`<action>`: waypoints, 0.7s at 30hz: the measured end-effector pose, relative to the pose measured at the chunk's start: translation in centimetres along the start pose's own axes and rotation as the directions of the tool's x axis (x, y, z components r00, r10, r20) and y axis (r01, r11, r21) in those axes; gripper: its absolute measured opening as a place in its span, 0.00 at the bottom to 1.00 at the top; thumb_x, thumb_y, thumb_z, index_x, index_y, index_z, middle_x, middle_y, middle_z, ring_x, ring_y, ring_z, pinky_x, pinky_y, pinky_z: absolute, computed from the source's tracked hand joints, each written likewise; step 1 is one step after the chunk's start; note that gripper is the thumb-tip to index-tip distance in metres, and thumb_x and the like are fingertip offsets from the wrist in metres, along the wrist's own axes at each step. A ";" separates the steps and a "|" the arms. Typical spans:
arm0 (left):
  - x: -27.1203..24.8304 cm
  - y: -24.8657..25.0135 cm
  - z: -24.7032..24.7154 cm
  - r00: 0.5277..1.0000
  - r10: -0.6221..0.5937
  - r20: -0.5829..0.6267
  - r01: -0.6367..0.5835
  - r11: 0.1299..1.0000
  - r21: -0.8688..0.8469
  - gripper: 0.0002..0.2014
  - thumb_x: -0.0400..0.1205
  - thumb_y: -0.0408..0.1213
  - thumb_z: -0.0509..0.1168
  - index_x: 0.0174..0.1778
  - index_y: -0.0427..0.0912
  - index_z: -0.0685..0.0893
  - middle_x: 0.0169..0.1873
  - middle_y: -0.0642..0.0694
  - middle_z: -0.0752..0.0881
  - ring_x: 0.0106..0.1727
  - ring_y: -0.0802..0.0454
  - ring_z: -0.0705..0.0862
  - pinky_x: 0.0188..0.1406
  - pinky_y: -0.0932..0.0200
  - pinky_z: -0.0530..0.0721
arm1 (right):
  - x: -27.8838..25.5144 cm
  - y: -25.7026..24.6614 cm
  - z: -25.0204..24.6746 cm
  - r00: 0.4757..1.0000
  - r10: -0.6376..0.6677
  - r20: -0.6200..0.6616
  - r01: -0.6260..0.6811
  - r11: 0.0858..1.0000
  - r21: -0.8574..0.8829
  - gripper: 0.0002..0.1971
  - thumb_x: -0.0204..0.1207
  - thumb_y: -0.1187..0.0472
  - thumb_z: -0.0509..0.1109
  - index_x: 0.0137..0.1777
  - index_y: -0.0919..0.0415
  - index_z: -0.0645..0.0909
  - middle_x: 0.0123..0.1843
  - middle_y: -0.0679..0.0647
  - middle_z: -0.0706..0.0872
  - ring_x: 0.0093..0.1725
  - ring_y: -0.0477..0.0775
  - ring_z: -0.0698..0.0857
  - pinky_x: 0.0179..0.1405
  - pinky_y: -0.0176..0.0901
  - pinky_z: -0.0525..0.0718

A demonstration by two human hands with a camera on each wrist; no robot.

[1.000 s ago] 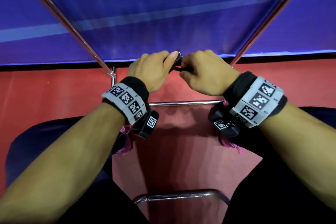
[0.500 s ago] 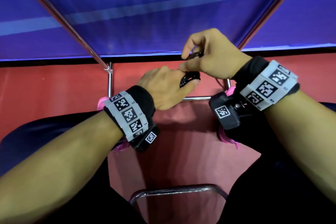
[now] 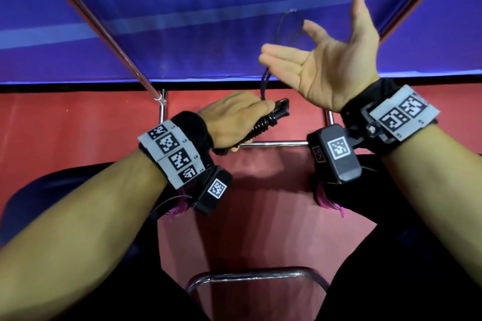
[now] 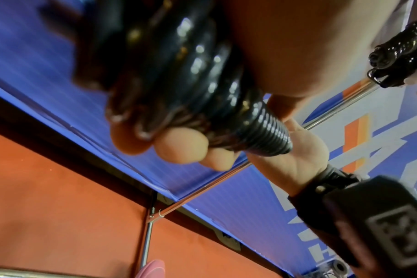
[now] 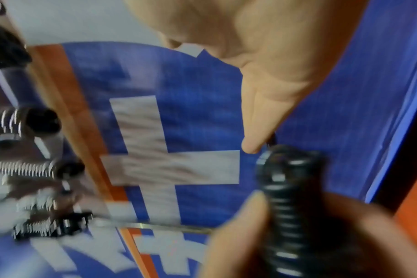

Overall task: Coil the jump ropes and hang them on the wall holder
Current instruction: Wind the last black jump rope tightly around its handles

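left hand point(image 3: 232, 122) clamped around the black ribbed jump rope handles point(image 3: 272, 116), fingers curled over the bundled grips, just above a chrome rail point(image 3: 273, 143). right hand point(image 3: 331, 68) was up beside it, palm up, fingers spread, gripping nothing and apart from the left. a thin dark cord point(image 3: 264, 81) rose from the handles and looped near the right fingertips; contact could not be told. beyond lay red floor point(image 3: 78, 122), then a blue banner point(image 3: 182, 41) crossed by a slanted metal pole point(image 3: 104, 34). other black handles point(image 5: 26, 169) hung blurred against the banner in the right wrist view.
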State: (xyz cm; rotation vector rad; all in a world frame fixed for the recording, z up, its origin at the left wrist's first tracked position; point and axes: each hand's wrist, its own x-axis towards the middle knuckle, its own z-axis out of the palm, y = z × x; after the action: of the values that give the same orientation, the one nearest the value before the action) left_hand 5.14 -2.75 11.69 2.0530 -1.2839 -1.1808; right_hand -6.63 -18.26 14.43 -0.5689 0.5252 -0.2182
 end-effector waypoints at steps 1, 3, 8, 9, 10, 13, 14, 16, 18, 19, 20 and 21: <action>-0.1 0.0 0.1 1.000 0.006 0.025 -0.005 0.999 -0.035 0.30 0.91 0.52 0.52 0.40 0.26 0.79 0.27 0.34 0.86 0.21 0.44 0.82 0.22 0.53 0.79 | 0.4 0.3 -0.1 0.998 -0.044 -0.042 0.044 0.999 -0.003 0.38 0.80 0.27 0.51 0.82 0.51 0.55 0.62 0.80 0.84 0.62 0.78 0.86 0.63 0.61 0.86; -0.2 -0.1 0.0 0.997 0.021 0.071 -0.013 0.994 -0.110 0.33 0.89 0.54 0.51 0.43 0.23 0.82 0.24 0.37 0.85 0.20 0.43 0.81 0.21 0.54 0.79 | 1.2 1.4 -0.2 0.987 -0.119 -0.109 0.109 0.990 -0.093 0.32 0.76 0.41 0.64 0.76 0.54 0.61 0.59 0.77 0.86 0.59 0.75 0.88 0.57 0.57 0.88; -0.2 -0.4 -0.6 0.994 0.055 0.097 -0.030 0.970 -0.243 0.36 0.83 0.59 0.53 0.46 0.22 0.85 0.22 0.39 0.84 0.19 0.41 0.81 0.20 0.53 0.79 | 2.1 3.8 -0.6 0.995 -0.098 0.025 0.098 0.869 -0.485 0.17 0.53 0.73 0.55 0.42 0.65 0.76 0.43 0.65 0.91 0.53 0.64 0.87 0.50 0.42 0.85; -0.3 -0.5 -0.8 0.994 0.060 0.089 -0.032 0.957 -0.288 0.35 0.83 0.59 0.54 0.47 0.24 0.85 0.22 0.40 0.84 0.19 0.41 0.80 0.21 0.54 0.79 | 2.1 3.8 -0.8 0.995 -0.080 0.053 0.096 0.811 -0.577 0.16 0.52 0.74 0.55 0.38 0.67 0.78 0.42 0.66 0.90 0.49 0.63 0.87 0.45 0.42 0.84; -0.3 -0.6 -1.1 0.995 0.064 0.080 -0.035 0.944 -0.329 0.34 0.83 0.59 0.54 0.48 0.25 0.84 0.22 0.39 0.84 0.19 0.41 0.80 0.21 0.54 0.79 | 2.2 3.8 -1.0 0.993 -0.082 0.080 0.114 0.742 -0.660 0.15 0.53 0.74 0.56 0.37 0.67 0.79 0.41 0.66 0.89 0.45 0.62 0.86 0.41 0.43 0.82; -0.5 -0.8 -1.9 0.995 0.073 0.066 -0.042 0.922 -0.384 0.34 0.83 0.59 0.55 0.45 0.24 0.85 0.23 0.35 0.84 0.18 0.41 0.80 0.21 0.56 0.79 | 2.1 3.6 -1.5 0.974 -0.126 0.189 0.227 0.577 -0.785 0.09 0.68 0.72 0.60 0.39 0.62 0.81 0.32 0.55 0.84 0.33 0.49 0.81 0.37 0.38 0.77; -0.5 -0.9 -2.1 0.995 0.073 0.061 -0.044 0.921 -0.387 0.34 0.83 0.59 0.55 0.44 0.25 0.85 0.23 0.35 0.84 0.18 0.41 0.80 0.20 0.56 0.79 | 2.0 3.6 -1.5 0.966 -0.143 0.214 0.257 0.547 -0.797 0.09 0.72 0.72 0.60 0.40 0.61 0.80 0.31 0.54 0.83 0.31 0.46 0.80 0.37 0.37 0.77; -0.5 -1.0 -2.4 0.996 0.072 0.045 -0.049 0.922 -0.383 0.34 0.82 0.58 0.55 0.44 0.24 0.85 0.23 0.36 0.83 0.17 0.42 0.79 0.18 0.57 0.77 | 1.7 3.5 -1.5 0.960 -0.169 0.224 0.279 0.482 -0.831 0.08 0.73 0.72 0.61 0.41 0.60 0.80 0.31 0.56 0.80 0.29 0.46 0.77 0.32 0.38 0.76; -0.5 -1.2 -2.7 0.997 0.072 0.025 -0.058 0.930 -0.363 0.34 0.83 0.57 0.55 0.44 0.22 0.84 0.23 0.37 0.83 0.17 0.42 0.79 0.18 0.57 0.76 | 1.4 3.1 -1.5 0.963 -0.167 0.210 0.264 0.455 -0.850 0.08 0.70 0.71 0.64 0.41 0.59 0.81 0.30 0.54 0.79 0.28 0.46 0.74 0.28 0.39 0.71; -0.5 -1.3 -2.7 0.997 0.074 0.016 -0.064 0.940 -0.336 0.34 0.83 0.56 0.55 0.44 0.21 0.84 0.24 0.36 0.84 0.18 0.43 0.79 0.18 0.57 0.76 | 1.2 2.9 -1.6 0.963 -0.166 0.211 0.264 0.452 -0.852 0.07 0.69 0.71 0.65 0.41 0.59 0.81 0.30 0.52 0.80 0.28 0.44 0.73 0.28 0.36 0.71; -0.5 -1.2 -2.7 0.997 0.078 0.008 -0.072 0.951 -0.301 0.34 0.83 0.56 0.55 0.44 0.21 0.83 0.24 0.36 0.84 0.18 0.43 0.79 0.17 0.58 0.76 | 1.0 2.6 -1.6 0.962 -0.166 0.218 0.270 0.439 -0.857 0.07 0.69 0.71 0.66 0.41 0.58 0.82 0.31 0.51 0.81 0.29 0.43 0.75 0.29 0.33 0.72; -0.6 -1.2 -2.7 0.996 0.085 0.001 -0.082 0.961 -0.266 0.33 0.83 0.55 0.55 0.42 0.22 0.83 0.25 0.35 0.85 0.18 0.44 0.79 0.17 0.59 0.75 | 0.9 2.4 -1.7 0.960 -0.160 0.229 0.276 0.418 -0.865 0.08 0.69 0.71 0.68 0.41 0.57 0.82 0.32 0.51 0.83 0.31 0.42 0.77 0.31 0.32 0.73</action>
State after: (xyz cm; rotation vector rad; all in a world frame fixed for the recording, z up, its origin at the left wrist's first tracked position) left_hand 7.84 -1.83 12.55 1.7841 -1.1369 -1.2547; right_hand -6.66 -17.35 11.47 -1.7265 0.4207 -0.1366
